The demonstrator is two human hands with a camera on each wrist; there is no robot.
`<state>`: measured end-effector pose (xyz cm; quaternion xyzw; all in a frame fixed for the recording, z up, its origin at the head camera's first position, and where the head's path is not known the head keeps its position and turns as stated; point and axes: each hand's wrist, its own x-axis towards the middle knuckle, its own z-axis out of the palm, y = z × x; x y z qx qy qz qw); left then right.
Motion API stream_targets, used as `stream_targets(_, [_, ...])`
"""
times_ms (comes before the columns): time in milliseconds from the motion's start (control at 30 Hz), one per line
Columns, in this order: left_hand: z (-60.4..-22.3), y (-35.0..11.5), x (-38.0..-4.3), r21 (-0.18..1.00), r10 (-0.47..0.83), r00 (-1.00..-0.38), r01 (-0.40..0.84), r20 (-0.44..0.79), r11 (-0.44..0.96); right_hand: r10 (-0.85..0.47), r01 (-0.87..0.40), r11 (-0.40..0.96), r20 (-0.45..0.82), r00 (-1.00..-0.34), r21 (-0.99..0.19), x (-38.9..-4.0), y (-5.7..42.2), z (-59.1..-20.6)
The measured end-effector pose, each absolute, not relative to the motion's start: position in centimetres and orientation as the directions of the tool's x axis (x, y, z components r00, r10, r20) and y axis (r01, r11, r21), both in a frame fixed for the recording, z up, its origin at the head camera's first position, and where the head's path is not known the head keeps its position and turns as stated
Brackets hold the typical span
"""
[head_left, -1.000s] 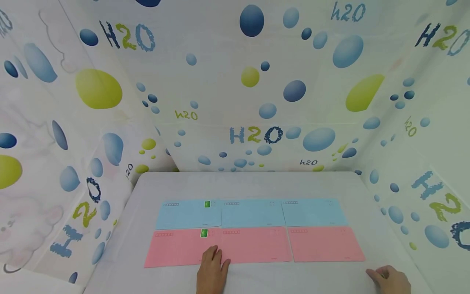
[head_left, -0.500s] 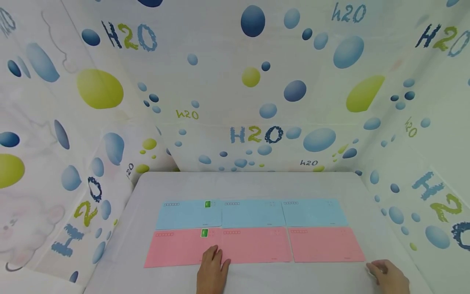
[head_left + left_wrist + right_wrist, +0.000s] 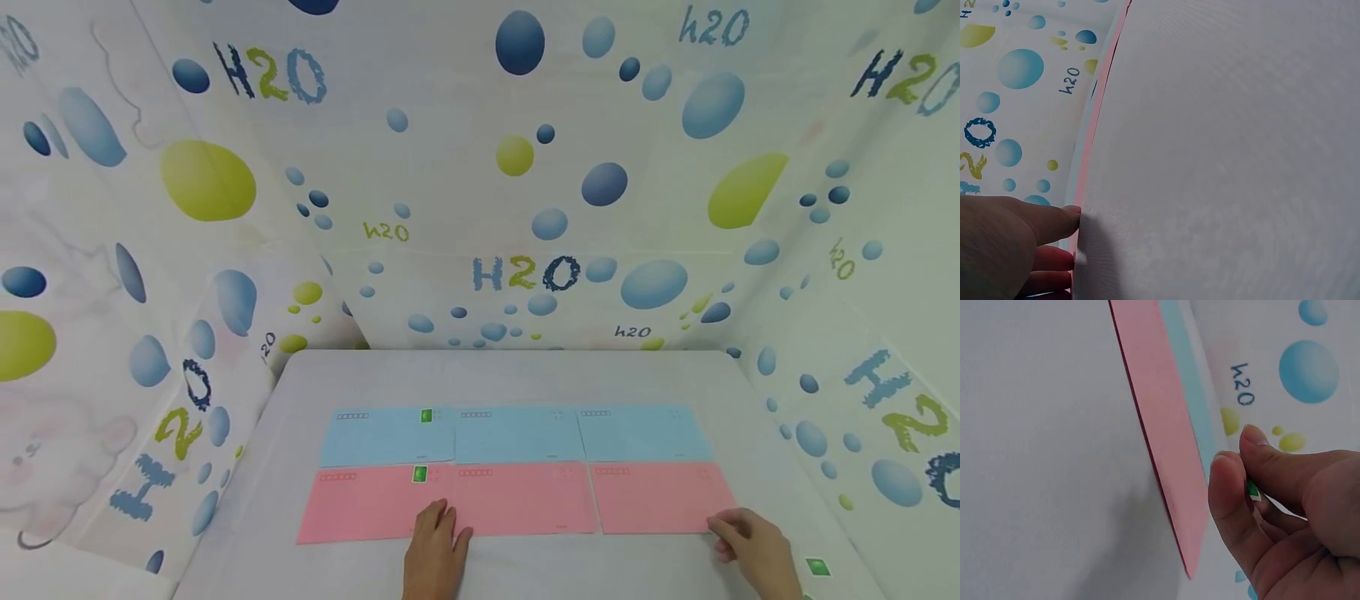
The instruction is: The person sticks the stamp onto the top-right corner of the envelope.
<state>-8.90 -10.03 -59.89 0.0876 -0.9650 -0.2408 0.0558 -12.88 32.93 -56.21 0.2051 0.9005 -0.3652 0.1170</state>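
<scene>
My left hand (image 3: pixel 437 550) rests with its fingers extended on the lower edge of the pink envelopes, near where the left pink envelope (image 3: pixel 352 512) meets the middle one (image 3: pixel 517 500). Between thumb and index finger, my right hand (image 3: pixel 757 546) pinches a small green stamp (image 3: pixel 1253 490), mostly hidden by the fingers. That hand is at the lower right corner of the right pink envelope (image 3: pixel 660 500). A green stamp (image 3: pixel 420 474) sits near the top right of the left pink envelope, and another stamp (image 3: pixel 426 415) on the left blue envelope (image 3: pixel 382 442).
The middle blue envelope (image 3: pixel 517 437) and right blue envelope (image 3: pixel 645 437) lie behind the pink row on the white table (image 3: pixel 495 379). A loose green stamp (image 3: pixel 818 567) lies right of my right hand. Patterned cloth (image 3: pixel 420 167) hangs around the back and sides.
My right hand has moved left and slightly forward, from beside the right pink envelope to its corner, with a stamp pinched. A loose stamp has come into view behind it. The left hand stays put.
</scene>
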Motion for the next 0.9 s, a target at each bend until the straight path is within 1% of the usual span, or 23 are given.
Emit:
stream_targets(233, [-60.0, -10.1, -8.8, 0.472, -0.172, -0.981, -0.111, 0.088, 0.874, 0.198, 0.366, 0.638, -0.315, -0.928, -0.678, -12.8, 30.6, -54.9])
stream_targets(467, [-60.0, -10.2, -8.9, 0.467, -0.159, -0.984, -0.103, 0.083, 0.878, 0.12, 0.237, 0.652, -0.21, -0.97, -0.72, -13.5, 28.1, -54.1])
stream_targets(733, [-59.9, -10.3, -9.0, 0.467, -0.167, -0.981, -0.103, 0.097, 0.878, 0.111, 0.196, 0.676, -0.164, -0.98, -0.71, -15.0, 25.5, -53.6])
stream_targets(900, [-59.8, -10.3, -9.0, 0.477, -0.169, -0.982, -0.111, 0.081, 0.872, 0.104, 0.196, 0.641, -0.169, -0.98, -0.742, -15.6, 24.6, -53.4])
